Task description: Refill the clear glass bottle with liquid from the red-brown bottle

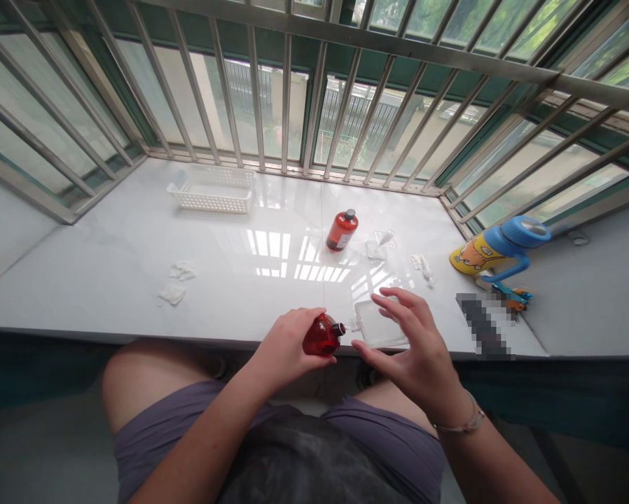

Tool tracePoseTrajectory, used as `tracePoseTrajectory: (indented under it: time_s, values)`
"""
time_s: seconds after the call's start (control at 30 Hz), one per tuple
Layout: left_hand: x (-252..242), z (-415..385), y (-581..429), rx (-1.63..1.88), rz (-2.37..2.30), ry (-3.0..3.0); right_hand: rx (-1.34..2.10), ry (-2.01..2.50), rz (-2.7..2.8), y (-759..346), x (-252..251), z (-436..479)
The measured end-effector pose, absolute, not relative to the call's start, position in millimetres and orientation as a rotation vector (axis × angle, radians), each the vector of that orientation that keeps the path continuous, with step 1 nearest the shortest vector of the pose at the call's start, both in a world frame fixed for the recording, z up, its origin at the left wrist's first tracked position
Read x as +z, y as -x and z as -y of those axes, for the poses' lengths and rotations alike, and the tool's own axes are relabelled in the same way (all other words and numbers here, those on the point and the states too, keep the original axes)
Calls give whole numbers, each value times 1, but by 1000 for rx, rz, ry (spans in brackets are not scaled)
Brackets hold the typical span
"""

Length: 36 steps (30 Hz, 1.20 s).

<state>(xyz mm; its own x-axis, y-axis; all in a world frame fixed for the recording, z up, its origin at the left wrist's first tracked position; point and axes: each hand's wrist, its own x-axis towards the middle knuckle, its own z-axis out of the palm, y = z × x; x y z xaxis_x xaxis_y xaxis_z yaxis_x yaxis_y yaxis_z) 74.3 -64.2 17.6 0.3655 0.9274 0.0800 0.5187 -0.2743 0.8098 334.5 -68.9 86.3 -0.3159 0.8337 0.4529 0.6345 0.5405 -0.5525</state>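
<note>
My left hand (291,341) is wrapped round a red see-through bottle (321,337). That bottle is tilted over, with its dark, uncapped neck pointing right. Close to its mouth is the narrow neck of a clear square bottle (380,323), which seems to lie on its side near the counter's front edge. Over the clear bottle's right part, my right hand (412,343) has its fingers and thumb spread apart. It hides some of that bottle, and whether the fingertips touch it I cannot tell.
On the white counter (230,280) stand a capped red bottle (342,231) and a small clear container (380,245). A white basket (213,190) sits back left. Crumpled tissues (172,294) lie left. At right are a blue-and-yellow flask (496,245) and a pixelated dark object (482,325). Metal bars (286,105) line the back.
</note>
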Motion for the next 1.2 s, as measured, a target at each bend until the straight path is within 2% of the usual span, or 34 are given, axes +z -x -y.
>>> tracePoseTrajectory:
  time_s: [1.2]
  values:
    - [17, 64, -76, 816, -1226, -1911, 219, 1102, 2168, -330, 99, 66]
